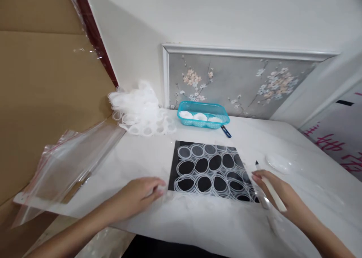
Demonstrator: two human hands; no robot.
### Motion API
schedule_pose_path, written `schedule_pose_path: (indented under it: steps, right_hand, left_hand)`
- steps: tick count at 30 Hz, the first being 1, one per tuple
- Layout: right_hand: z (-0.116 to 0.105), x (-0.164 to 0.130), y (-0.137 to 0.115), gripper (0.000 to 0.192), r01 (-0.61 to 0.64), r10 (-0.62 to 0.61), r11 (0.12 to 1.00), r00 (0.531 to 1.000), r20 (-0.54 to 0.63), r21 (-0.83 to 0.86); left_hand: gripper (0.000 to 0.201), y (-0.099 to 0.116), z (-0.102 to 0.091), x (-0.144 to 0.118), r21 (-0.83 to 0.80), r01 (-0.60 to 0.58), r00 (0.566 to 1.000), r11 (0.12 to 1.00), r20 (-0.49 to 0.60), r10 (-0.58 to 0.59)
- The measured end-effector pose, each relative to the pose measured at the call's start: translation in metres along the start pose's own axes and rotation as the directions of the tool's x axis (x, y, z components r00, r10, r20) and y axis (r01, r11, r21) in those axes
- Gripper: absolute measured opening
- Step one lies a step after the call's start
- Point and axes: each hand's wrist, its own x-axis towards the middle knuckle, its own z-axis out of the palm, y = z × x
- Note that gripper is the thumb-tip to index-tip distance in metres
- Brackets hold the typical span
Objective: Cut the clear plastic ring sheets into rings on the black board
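A black sheet (172, 175) lies on the table with a translucent white lattice of rings (201, 175) over it. My left hand (141, 196) is at the sheet's left edge, thumb and forefinger pinched together; something see-through seems to show at the fingertips, but I cannot make it out. Over the right edge, my right hand (278, 192) grips a slim white pen-like tool (273, 194). Its dark tip points up and away from me. Whether the tip is a blade or a nib cannot be told.
Farther back stands a turquoise plastic basket (203, 106) holding white rounded pieces, with a blue cutter (226, 131) beside it. A heap of white ring cut-outs (138, 107) lies left. Clear plastic bags (73, 156) rest by the cardboard (42, 88). White clear-edged material (278, 163) lies right.
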Motion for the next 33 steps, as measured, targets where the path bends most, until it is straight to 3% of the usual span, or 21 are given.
schedule_pose_path:
  steps: [2, 4, 7, 11, 14, 17, 20, 23, 26, 28, 31, 33]
  right_hand:
    - [0.007, -0.025, 0.009, 0.02, -0.088, 0.087, 0.995, 0.996, -0.022, -0.046]
    - [0.018, -0.042, 0.012, 0.023, -0.077, 0.078, 0.993, 0.997, 0.005, -0.087]
    - [0.028, -0.051, 0.009, 0.027, 0.015, -0.01, 0.993, 0.999, 0.038, -0.12]
    - [0.025, -0.042, 0.0, 0.034, 0.035, -0.032, 0.989, 0.999, 0.021, -0.145]
    - [0.016, -0.034, -0.004, 0.037, 0.036, -0.037, 0.991, 0.999, -0.012, -0.128]
    - [0.007, -0.035, -0.003, 0.041, -0.01, 0.002, 0.991, 0.998, -0.061, -0.132]
    - [0.0, -0.039, 0.0, 0.041, -0.109, 0.107, 0.98, 0.994, -0.019, -0.166]
    - [-0.005, -0.035, -0.002, 0.041, -0.205, 0.192, 0.959, 0.978, -0.085, -0.196]
    - [-0.006, -0.015, -0.016, 0.053, -0.272, 0.267, 0.962, 0.929, -0.256, 0.015]
    - [0.002, 0.006, -0.036, 0.064, -0.243, 0.311, 0.934, 0.913, -0.263, 0.26]
    - [0.031, 0.036, -0.079, 0.071, -0.169, 0.258, 0.826, 0.961, -0.095, 0.537]
    - [0.056, 0.051, -0.107, 0.059, -0.182, 0.217, 0.777, 0.976, 0.016, 0.602]
  left_hand:
    - [0.034, 0.0, 0.003, 0.048, -0.001, -0.041, 0.998, 0.999, 0.041, 0.041]
    - [0.039, -0.001, 0.013, 0.083, 0.008, -0.126, 0.988, 0.992, 0.091, 0.125]
    - [0.037, -0.006, 0.024, 0.108, 0.069, -0.208, 0.974, 0.976, 0.103, 0.2]
    - [0.049, -0.012, 0.011, 0.116, 0.28, -0.235, 0.967, 0.931, -0.033, 0.254]
    - [0.05, -0.009, -0.001, 0.117, 0.341, -0.218, 0.955, 0.914, -0.116, 0.271]
    - [0.048, -0.006, 0.004, 0.113, 0.352, -0.244, 0.96, 0.904, -0.046, 0.277]
    - [0.044, -0.005, 0.018, 0.105, 0.364, -0.242, 0.969, 0.899, 0.046, 0.242]
    - [0.041, -0.003, 0.025, 0.099, 0.357, -0.228, 0.972, 0.906, 0.032, 0.232]
    - [0.042, 0.001, 0.029, 0.095, 0.348, -0.227, 0.972, 0.91, 0.019, 0.235]
    - [0.043, 0.001, 0.032, 0.093, 0.344, -0.211, 0.976, 0.915, 0.023, 0.216]
    - [0.049, -0.001, 0.04, 0.09, 0.326, -0.168, 0.984, 0.93, 0.002, 0.177]
    - [0.056, -0.003, 0.042, 0.087, 0.314, -0.152, 0.986, 0.937, -0.015, 0.165]
